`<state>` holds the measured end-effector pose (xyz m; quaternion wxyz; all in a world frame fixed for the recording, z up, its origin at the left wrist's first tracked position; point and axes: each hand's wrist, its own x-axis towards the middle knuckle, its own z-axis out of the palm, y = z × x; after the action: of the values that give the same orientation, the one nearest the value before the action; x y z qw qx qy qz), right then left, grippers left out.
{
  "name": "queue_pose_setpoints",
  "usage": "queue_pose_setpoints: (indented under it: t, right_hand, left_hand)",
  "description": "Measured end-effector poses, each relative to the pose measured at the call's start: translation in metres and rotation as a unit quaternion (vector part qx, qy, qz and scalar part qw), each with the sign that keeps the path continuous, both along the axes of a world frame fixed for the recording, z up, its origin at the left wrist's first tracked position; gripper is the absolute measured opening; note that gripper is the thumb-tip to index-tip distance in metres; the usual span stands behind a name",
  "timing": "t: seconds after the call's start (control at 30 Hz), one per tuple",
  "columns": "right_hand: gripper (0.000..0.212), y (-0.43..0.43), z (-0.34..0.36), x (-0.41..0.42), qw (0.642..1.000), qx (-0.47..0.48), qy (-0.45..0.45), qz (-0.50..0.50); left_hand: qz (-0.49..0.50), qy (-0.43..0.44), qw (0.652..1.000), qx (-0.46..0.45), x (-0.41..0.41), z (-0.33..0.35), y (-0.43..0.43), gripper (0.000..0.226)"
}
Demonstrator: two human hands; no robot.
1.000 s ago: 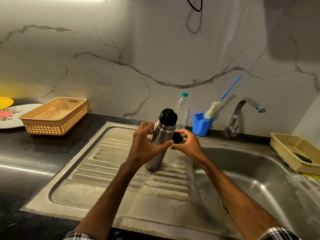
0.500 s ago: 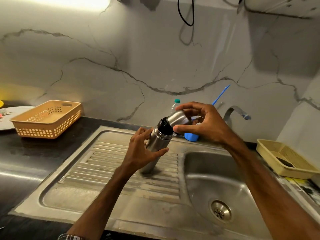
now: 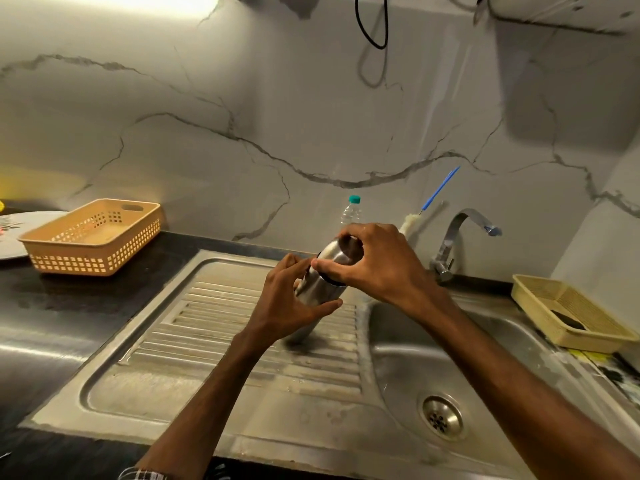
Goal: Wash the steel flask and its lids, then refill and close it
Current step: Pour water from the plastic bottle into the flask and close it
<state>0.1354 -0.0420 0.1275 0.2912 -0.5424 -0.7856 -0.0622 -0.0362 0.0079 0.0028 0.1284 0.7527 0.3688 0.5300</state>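
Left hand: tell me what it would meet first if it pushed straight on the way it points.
The left hand points up and away and grips the steel flask, so that comes first. Beyond it the right hand on the outer lid looks next, though depth is unclear.

The cylindrical steel flask (image 3: 313, 291) leaned on the ribbed steel drainboard (image 3: 214, 306), left of the steel sink basin (image 3: 408, 368); the orange perforated plastic basket (image 3: 93, 244) sat further left on the black counter (image 3: 69, 306); the curved chrome tap (image 3: 453, 244) rose behind the basin; the beige woven tray (image 3: 568, 306) lay to its right.
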Motion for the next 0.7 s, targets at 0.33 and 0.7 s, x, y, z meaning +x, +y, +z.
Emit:
queue_pose_setpoints:
  t: [0.33, 0.7]
  right_hand:
    - [0.053, 0.001, 0.020, 0.001, 0.992, -0.092, -0.019, 0.083]
    - [0.052, 0.004, 0.031, -0.011, 0.978, -0.155, -0.106, 0.087]
  left_hand:
    - [0.011, 0.008, 1.000, -0.006, -0.001, -0.002, 0.003, 0.076]
    - [0.009, 0.014, 1.000, 0.008, 0.000, 0.000, 0.002, 0.075]
